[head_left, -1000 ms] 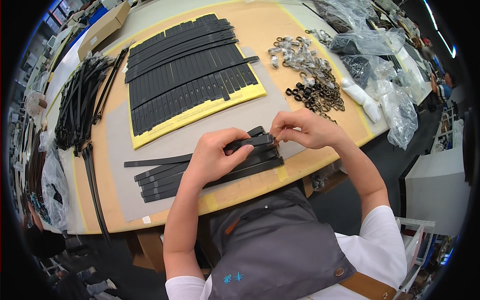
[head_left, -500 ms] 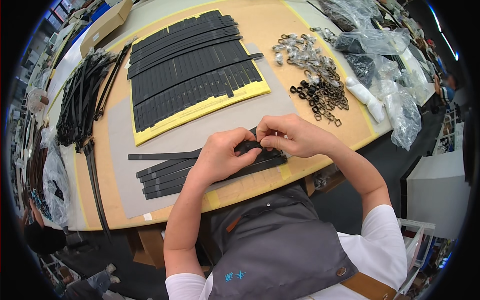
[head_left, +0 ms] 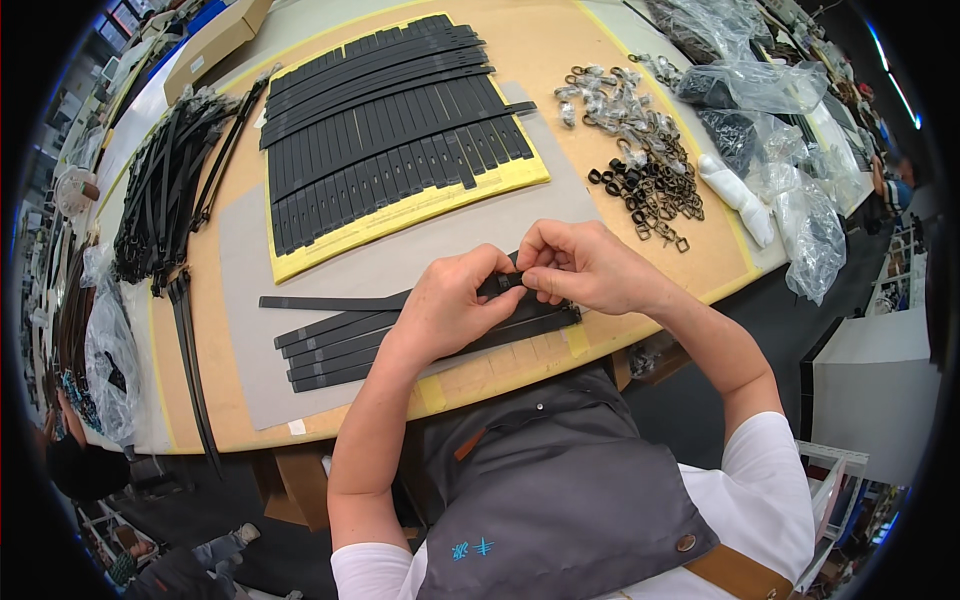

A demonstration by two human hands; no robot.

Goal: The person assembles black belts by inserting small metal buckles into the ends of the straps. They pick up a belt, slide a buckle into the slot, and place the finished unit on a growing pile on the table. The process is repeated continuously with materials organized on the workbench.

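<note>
Near the front edge of the tan wooden bench (head_left: 560, 60), both bare hands met over a short black flat leather-like strap (head_left: 505, 283). The left hand (head_left: 450, 305) had its grip closed on the strap from the near side, thumb and fingers pinching it, while the right hand (head_left: 580, 265) pinched the strap's end from the far side; whether a small fitting sat between the fingertips could not be told, since the fingers covered that spot. The strap looked light, thin and limp along its length yet stiff enough across its width to keep flat, so it was judged best held by its edges close to the end being worked, with the rest left lying. Beneath the hands a small stack of similar long black straps (head_left: 340, 345) lay on a grey felt mat (head_left: 240, 300). Toward the back edge a yellow foam board (head_left: 420, 205) carried rows of more black straps, and toward the right edge sat a heap of dark and silver metal buckles (head_left: 650, 180) beside clear plastic bags (head_left: 800, 210).
</note>
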